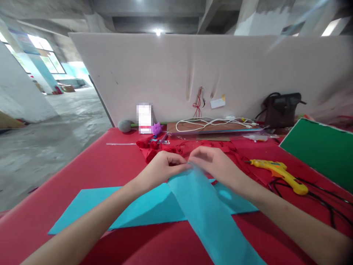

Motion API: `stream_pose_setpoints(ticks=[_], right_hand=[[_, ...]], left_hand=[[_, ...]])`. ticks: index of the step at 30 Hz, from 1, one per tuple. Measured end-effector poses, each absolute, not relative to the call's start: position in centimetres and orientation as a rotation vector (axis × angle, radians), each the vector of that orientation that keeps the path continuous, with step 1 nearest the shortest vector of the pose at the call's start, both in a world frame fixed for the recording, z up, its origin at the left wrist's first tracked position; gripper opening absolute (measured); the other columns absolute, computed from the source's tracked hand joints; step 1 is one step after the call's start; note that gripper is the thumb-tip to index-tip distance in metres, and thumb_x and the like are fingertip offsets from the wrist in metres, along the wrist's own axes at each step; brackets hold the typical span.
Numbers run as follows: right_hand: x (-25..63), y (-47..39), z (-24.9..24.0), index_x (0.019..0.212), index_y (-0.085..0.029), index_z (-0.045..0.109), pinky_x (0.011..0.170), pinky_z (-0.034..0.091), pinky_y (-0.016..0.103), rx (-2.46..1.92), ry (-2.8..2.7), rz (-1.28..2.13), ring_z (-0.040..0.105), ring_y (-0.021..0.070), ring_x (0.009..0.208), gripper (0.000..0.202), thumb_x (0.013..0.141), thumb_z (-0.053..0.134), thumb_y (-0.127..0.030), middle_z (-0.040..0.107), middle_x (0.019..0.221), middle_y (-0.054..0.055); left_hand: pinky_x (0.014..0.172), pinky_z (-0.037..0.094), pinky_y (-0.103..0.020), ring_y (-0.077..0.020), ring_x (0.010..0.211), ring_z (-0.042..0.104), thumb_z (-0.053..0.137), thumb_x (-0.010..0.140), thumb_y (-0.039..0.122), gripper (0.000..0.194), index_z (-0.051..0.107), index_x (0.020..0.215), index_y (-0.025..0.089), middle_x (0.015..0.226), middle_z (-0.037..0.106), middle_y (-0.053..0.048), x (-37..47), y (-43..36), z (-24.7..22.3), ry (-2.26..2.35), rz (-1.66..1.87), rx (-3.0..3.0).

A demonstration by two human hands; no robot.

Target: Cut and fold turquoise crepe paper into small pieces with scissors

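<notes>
My left hand point(168, 165) pinches the upper end of a turquoise paper strip point(209, 209) between thumb and fingers. Close beside it, my right hand point(212, 163) has its fingers curled together at the same end, where the paper is gathered and slightly blurred. From there the strip runs down toward me and out of the bottom of the view. Under it, a wider turquoise paper piece point(149, 209) lies flat across the red table, passing beneath both forearms. The fingertips partly hide the gathered edge.
A yellow glue gun point(284, 175) with black cord lies at right, near a green board point(322, 151). Behind my hands are red paper pieces point(154, 149), a purple paper flower point(157, 129), a white cable point(209, 123) and a dark bag point(282, 108). A pale panel point(154, 70) stands behind.
</notes>
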State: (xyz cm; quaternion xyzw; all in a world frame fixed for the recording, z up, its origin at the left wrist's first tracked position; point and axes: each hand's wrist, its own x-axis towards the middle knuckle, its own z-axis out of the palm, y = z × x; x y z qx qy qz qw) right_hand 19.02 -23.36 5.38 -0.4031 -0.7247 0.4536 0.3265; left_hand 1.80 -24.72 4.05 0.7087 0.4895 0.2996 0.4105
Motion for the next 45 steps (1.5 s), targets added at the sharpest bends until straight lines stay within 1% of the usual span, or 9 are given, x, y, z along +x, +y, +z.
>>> stream_pose_setpoints(ticks=[6, 15, 19, 24, 28, 32, 36, 42, 45], right_hand=[[20.0, -22.3, 4.6, 0.079, -0.017, 0.056, 0.043, 0.031, 0.018, -1.104, -1.738, 1.079, 0.040, 0.0053, 0.050, 0.021, 0.077, 0.052, -0.038, 0.049, 0.063, -0.003], [20.4, -21.3, 3.2, 0.083, -0.018, 0.058, 0.042, 0.030, 0.019, -0.971, -1.754, 1.272, 0.039, 0.0052, 0.046, 0.023, 0.074, 0.056, -0.039, 0.047, 0.059, -0.005], [20.3, -21.5, 2.9, 0.067, -0.015, 0.057, 0.045, 0.029, 0.020, -0.919, -1.803, 1.220, 0.037, 0.0059, 0.048, 0.028, 0.075, 0.053, -0.042, 0.044, 0.057, -0.004], [20.2, -21.6, 2.9, 0.062, -0.015, 0.047, 0.045, 0.023, 0.022, -0.965, -1.750, 1.018, 0.030, 0.0061, 0.048, 0.036, 0.079, 0.046, -0.047, 0.033, 0.054, -0.005], [20.2, -21.4, 3.0, 0.057, -0.017, 0.037, 0.046, 0.021, 0.023, -0.993, -1.729, 0.846, 0.025, 0.0063, 0.049, 0.038, 0.081, 0.042, -0.046, 0.026, 0.052, -0.005], [20.5, -20.6, 2.7, 0.057, -0.018, 0.037, 0.045, 0.019, 0.023, -1.040, -1.648, 0.794, 0.023, 0.0064, 0.047, 0.035, 0.081, 0.043, -0.043, 0.024, 0.051, -0.006], [21.2, -19.5, 2.3, 0.058, -0.018, 0.041, 0.045, 0.020, 0.024, -1.070, -1.544, 0.845, 0.026, 0.0069, 0.046, 0.034, 0.080, 0.045, -0.043, 0.027, 0.050, -0.005], [22.1, -18.2, 2.5, 0.060, -0.018, 0.047, 0.048, 0.028, 0.023, -1.058, -1.412, 0.878, 0.037, 0.0087, 0.050, 0.029, 0.077, 0.048, -0.040, 0.038, 0.052, -0.004], [22.8, -18.1, 3.5, 0.064, -0.017, 0.055, 0.056, 0.036, 0.023, -0.985, -1.339, 0.986, 0.047, 0.0099, 0.059, 0.018, 0.073, 0.053, -0.033, 0.050, 0.060, -0.002]], left_hand=[[0.050, 0.042, -0.018, -0.0068, 0.049, 0.051, 0.058, 0.074, 0.040, 0.026, 0.063, 0.071, 0.014, 0.056, 0.056, 0.002, 0.9, -24.1, 4.4, 1.248, 0.773, 1.732], [0.053, 0.040, -0.017, -0.0072, 0.054, 0.049, 0.060, 0.073, 0.035, 0.020, 0.065, 0.069, 0.016, 0.057, 0.055, 0.003, 1.0, -23.6, 3.8, 1.240, 0.800, 1.641], [0.062, 0.042, -0.017, -0.0067, 0.062, 0.051, 0.061, 0.074, 0.032, 0.016, 0.063, 0.068, 0.017, 0.066, 0.057, 0.003, 1.2, -23.4, 3.3, 1.114, 0.920, 1.523], [0.074, 0.047, -0.027, -0.0140, 0.076, 0.060, 0.046, 0.083, 0.043, 0.033, 0.063, 0.085, 0.016, 0.080, 0.065, -0.003, 2.8, -23.7, 1.5, 0.844, 0.927, 1.156], [0.079, 0.048, -0.030, -0.0182, 0.085, 0.062, 0.061, 0.076, 0.033, 0.024, 0.063, 0.092, 0.015, 0.091, 0.068, -0.005, 5.1, -26.0, 0.5, 0.908, 0.757, 1.114], [0.079, 0.050, -0.032, -0.0199, 0.086, 0.064, 0.066, 0.072, 0.027, 0.028, 0.061, 0.098, 0.018, 0.096, 0.068, -0.004, 6.5, -27.9, 0.5, 0.950, 0.745, 1.020], [0.077, 0.052, -0.035, -0.0211, 0.081, 0.065, 0.061, 0.076, 0.030, 0.029, 0.059, 0.102, 0.018, 0.094, 0.068, -0.006, 6.4, -28.1, 0.9, 1.000, 0.767, 0.934], [0.078, 0.051, -0.029, -0.0199, 0.093, 0.061, 0.059, 0.078, 0.031, 0.033, 0.054, 0.109, 0.024, 0.106, 0.064, -0.003, 5.4, -27.0, 1.3, 1.003, 0.974, 1.142], [0.070, 0.051, -0.022, -0.0161, 0.085, 0.063, 0.062, 0.075, 0.030, 0.034, 0.054, 0.108, 0.024, 0.091, 0.067, -0.001, 4.9, -26.4, 1.4, 1.125, 1.051, 1.341]])
